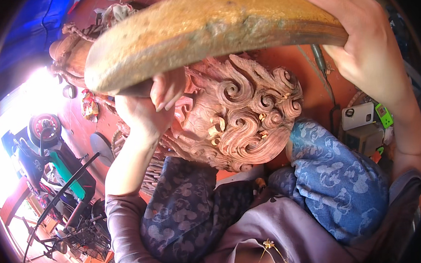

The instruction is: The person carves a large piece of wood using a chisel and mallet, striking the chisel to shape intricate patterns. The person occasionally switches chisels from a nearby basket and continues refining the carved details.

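Note:
Across the top of the view, close up, is a long, slightly curved yellow-brown wooden mallet (214, 27) with a worn, dented side. My right hand (361, 33) is wrapped round its right end. Under the left end my left hand (146, 106) is closed with its fingers curled; the mallet hides what it holds. Below and between my hands sits a reddish-brown wood carving (248, 114) with deep scrolls and flowing curls, resting against my knees. Several pale wood shavings (215, 127) lie in its hollows.
Another brown wooden piece (68, 56) stands at the upper left on the red floor (315, 69). To the right are a black cord (320, 59), a white phone (357, 116) and a green power socket (384, 115). A parked motorbike (61, 174) stands at the left.

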Demonstrator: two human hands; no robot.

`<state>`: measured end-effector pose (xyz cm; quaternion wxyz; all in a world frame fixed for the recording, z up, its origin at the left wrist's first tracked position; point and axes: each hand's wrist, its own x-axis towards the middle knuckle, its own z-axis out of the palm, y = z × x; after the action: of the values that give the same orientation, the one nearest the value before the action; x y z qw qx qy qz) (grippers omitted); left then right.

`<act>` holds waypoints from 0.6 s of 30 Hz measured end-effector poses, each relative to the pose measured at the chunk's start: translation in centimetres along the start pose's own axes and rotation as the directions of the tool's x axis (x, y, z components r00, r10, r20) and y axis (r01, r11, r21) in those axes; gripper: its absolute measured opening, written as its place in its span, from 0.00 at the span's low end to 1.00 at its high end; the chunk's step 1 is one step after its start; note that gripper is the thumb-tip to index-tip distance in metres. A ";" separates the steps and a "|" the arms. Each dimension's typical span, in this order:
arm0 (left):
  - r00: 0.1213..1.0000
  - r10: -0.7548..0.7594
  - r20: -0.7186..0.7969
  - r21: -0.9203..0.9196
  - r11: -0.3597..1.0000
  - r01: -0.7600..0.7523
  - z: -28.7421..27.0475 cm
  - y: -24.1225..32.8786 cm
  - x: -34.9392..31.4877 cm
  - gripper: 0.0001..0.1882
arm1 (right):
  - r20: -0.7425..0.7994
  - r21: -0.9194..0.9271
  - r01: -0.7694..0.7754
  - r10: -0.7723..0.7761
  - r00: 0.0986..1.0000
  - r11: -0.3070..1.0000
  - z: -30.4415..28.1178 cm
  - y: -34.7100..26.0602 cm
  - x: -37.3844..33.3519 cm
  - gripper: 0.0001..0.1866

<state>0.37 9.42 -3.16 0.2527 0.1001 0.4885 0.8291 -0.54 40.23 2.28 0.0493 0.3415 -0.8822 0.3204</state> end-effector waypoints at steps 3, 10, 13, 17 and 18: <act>0.996 0.049 -0.076 0.044 0.998 -0.046 2.0 0.4 -1.3 0.33 | 0.009 0.016 -0.001 0.001 1.000 1.000 0.2 0.1 -0.1 0.35; 0.979 0.003 -0.203 -0.045 0.999 -0.012 2.1 3.0 -0.8 0.30 | 0.017 0.003 -0.034 0.034 0.999 0.999 0.1 1.6 -1.5 0.35; 0.989 0.054 -0.139 -0.026 0.998 -0.058 0.8 1.9 -0.2 0.29 | 0.013 0.000 -0.030 0.030 0.999 1.000 0.3 1.8 -1.6 0.36; 0.995 -0.022 -0.102 -0.066 0.998 0.016 0.5 1.7 0.2 0.28 | 0.013 0.003 -0.033 0.033 0.999 0.999 0.5 2.0 -1.8 0.36; 0.994 -0.026 -0.108 -0.047 0.999 0.021 0.5 1.6 0.3 0.29 | 0.013 0.002 -0.033 0.033 0.999 0.999 0.5 2.0 -1.9 0.36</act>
<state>-0.15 9.33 -1.54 0.2378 0.0430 0.4834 0.8414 -0.34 42.13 0.24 0.0381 0.3290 -0.8877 0.3200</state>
